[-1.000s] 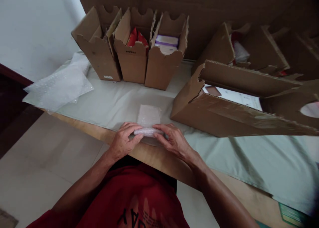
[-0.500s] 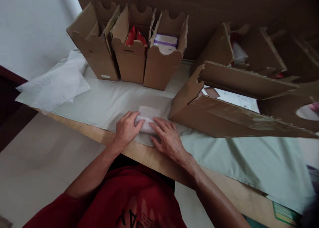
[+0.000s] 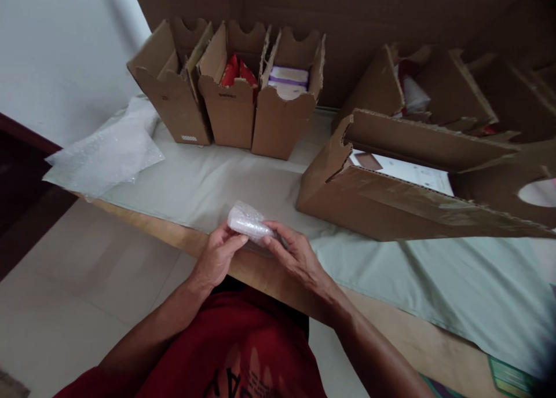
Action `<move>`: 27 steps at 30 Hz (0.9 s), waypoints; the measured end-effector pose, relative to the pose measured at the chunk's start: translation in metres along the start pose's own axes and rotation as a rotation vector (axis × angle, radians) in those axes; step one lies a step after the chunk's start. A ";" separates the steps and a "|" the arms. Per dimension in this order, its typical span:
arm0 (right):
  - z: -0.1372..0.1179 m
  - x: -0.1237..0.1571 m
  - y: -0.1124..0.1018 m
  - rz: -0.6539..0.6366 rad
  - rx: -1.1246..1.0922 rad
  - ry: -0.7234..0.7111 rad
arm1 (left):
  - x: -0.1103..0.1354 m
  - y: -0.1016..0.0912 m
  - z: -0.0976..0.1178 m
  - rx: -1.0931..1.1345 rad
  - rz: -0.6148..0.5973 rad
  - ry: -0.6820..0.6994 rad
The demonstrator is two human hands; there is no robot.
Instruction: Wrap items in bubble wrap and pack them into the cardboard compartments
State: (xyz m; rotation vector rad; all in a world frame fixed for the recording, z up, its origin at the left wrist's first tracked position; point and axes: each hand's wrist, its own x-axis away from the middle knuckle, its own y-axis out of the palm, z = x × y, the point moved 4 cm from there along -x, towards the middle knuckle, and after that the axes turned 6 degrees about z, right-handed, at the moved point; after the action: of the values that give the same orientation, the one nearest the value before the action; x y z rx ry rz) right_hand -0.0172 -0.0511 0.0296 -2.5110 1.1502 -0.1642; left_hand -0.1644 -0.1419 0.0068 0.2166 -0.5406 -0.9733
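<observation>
A small bundle of bubble wrap (image 3: 248,221) is held between my two hands, just above the front edge of the cloth-covered table. My left hand (image 3: 216,256) grips its left end, thumb on the near side. Around its right end are the thumb and fingers of my right hand (image 3: 297,256). What is inside the wrap cannot be made out.
Loose bubble wrap sheets (image 3: 106,154) lie at the table's left end. Behind stand three cardboard bins (image 3: 232,117), one holding red packets (image 3: 238,72), another purple-white packs (image 3: 288,76). A long cardboard box (image 3: 391,204) with a white box (image 3: 408,172) inside is at right.
The wrapped bundle has come up off the cloth, tilted and nearer to me. Both my hands have gone from pressing on it to gripping its ends.
</observation>
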 end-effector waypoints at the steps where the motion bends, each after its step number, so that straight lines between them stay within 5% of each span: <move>1: -0.003 0.003 0.004 -0.041 -0.039 0.016 | -0.002 0.004 -0.001 0.058 -0.009 -0.027; 6: -0.006 0.012 0.005 -0.088 -0.032 0.086 | -0.005 0.008 -0.004 0.133 -0.008 -0.079; 11: -0.006 0.013 -0.018 0.034 0.061 0.055 | 0.002 0.003 0.004 -0.176 0.017 0.051; 19: -0.024 0.020 -0.009 0.016 0.005 -0.053 | 0.017 0.033 0.009 -0.575 -0.201 0.153; 27: -0.020 0.026 -0.022 0.026 0.112 -0.016 | 0.018 0.037 0.007 -0.616 -0.276 0.210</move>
State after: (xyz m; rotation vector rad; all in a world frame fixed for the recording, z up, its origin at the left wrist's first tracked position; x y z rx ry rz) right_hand 0.0106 -0.0635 0.0547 -2.3948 1.1347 -0.1958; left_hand -0.1328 -0.1362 0.0338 -0.1643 -0.0009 -1.3217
